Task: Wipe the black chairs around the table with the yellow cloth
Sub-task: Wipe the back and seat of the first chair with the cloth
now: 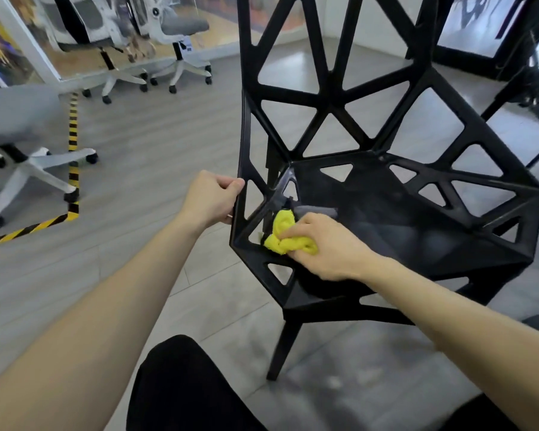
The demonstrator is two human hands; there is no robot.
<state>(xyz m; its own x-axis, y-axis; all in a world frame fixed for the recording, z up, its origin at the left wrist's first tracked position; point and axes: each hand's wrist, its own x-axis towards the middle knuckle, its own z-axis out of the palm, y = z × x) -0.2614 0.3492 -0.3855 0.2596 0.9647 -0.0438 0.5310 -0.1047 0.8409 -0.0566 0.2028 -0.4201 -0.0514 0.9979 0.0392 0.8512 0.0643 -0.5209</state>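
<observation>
The right hand [324,247] presses a bunched yellow cloth [288,236] against the seat of a black lattice chair [386,213], at the seat's left front corner, fingers curled over the wad. The left hand [213,197] grips the chair's left side frame, fingers wrapped round the bar, steadying it. The job looks to be mid-way on this chair: the seat is being wiped, while the tall open backrest shows no sign either way. Another black frame [467,14] stands behind, presumably still to do. The table is not in view
</observation>
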